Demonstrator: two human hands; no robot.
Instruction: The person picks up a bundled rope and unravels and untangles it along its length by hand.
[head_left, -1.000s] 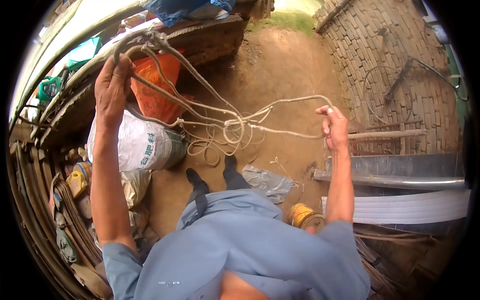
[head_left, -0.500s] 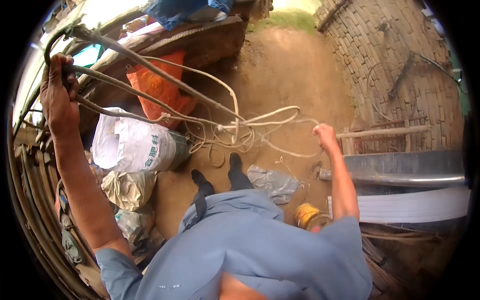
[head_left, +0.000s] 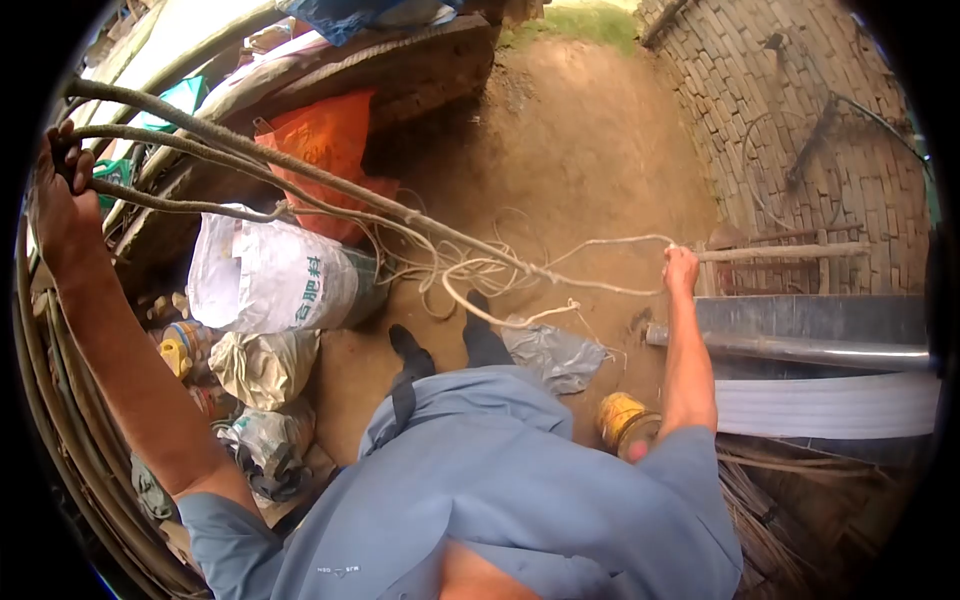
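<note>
A long beige rope [head_left: 375, 200] stretches across the view between my two hands. At the far left edge my left hand [head_left: 68, 190] is raised, its fingers wrapped round several thick strands. My right hand [head_left: 680, 270], at right of centre, is closed on a thin loop of the same rope. Between them the strands run close together, and loose coils hang above the ground near my feet. Behind the strands are an orange bag [head_left: 325, 150] and a white sack [head_left: 275, 275] with green lettering.
A grey plastic sheet [head_left: 560, 355] lies by my feet, with a yellow can [head_left: 625, 420] nearby. Metal pipe [head_left: 800, 350] and white corrugated sheeting [head_left: 830, 405] lie at right. Wooden poles line the left, and a brick surface [head_left: 760, 120] is at upper right.
My left hand has moved outward to the left and slightly down. My right hand has shifted a little to the right. The rope between them has been drawn longer and straighter, with the tangle pulled looser.
</note>
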